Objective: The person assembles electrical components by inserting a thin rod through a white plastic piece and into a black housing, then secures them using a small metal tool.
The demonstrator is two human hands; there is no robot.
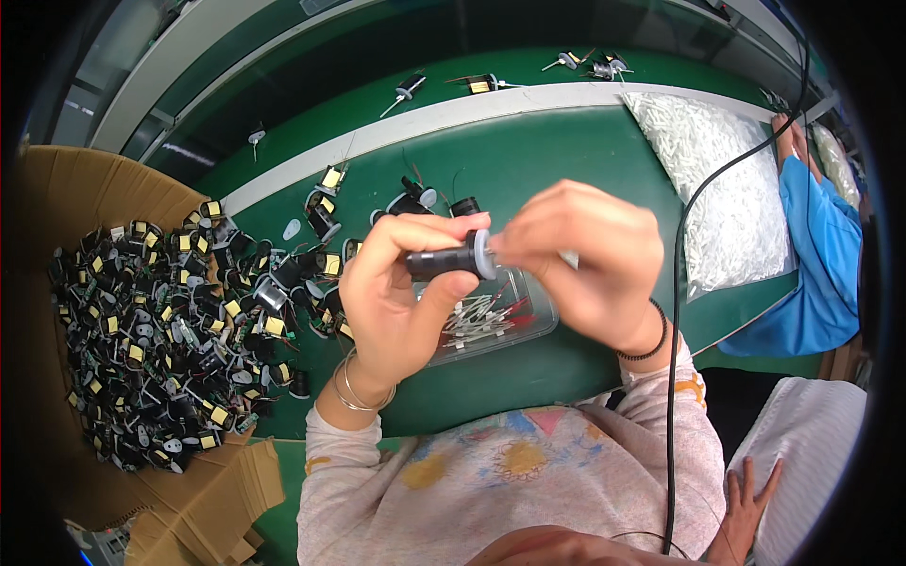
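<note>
A black cylindrical part (438, 263) with a grey disc (484, 255) on its right end lies level between the thumb and fingers of my left hand (376, 297). At that disc, the thumb and fingers of my right hand (599, 259) are pinched together, slightly blurred. Whatever the pinch holds is too hidden to name. Beneath both hands sits a clear plastic tray (545, 328) of thin white sticks (477, 321), some with red parts. Left of my left hand, several similar black parts with yellow patches (321, 215) lie on the green table (557, 141).
A cardboard box (94, 184) heaped with such black parts stands at left. A clear bag of small white pieces (708, 189) lies at right. A black cable (676, 377) runs down past my right arm. Someone in a blue sleeve (816, 255) is at far right.
</note>
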